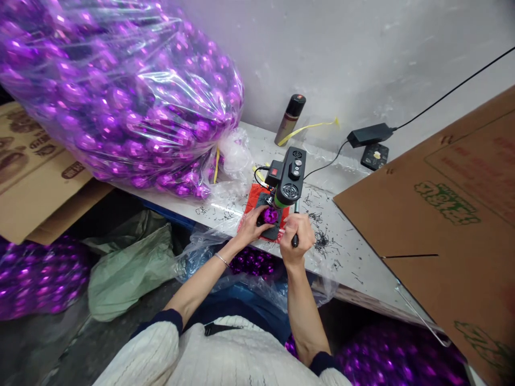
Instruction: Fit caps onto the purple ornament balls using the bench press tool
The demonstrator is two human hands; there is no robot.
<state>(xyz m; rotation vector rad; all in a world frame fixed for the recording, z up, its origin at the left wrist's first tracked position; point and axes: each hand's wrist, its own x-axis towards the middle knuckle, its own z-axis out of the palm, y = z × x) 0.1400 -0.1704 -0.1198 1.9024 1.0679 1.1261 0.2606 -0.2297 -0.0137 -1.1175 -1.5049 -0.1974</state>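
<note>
My left hand [252,226] has its thumb and fingers closed round a shiny purple bauble [270,215]. The bauble sits under the head of a small black bench press machine [293,174] with a red switch. My right hand [298,236] is wrapped round the machine's lever handle [295,240], whose black end shows below the fist. Beneath the machine's dark base lies a red cloth or mat [251,198]. Contact between the machine's tip and the bauble is hidden by the head.
A big clear bag of purple baubles [132,107] fills the left of the white table [341,236]. Behind stand a spray can [290,119] and a black power adapter [370,135]. A cardboard box [454,198] borders the right. Black scraps [322,239] litter the tabletop.
</note>
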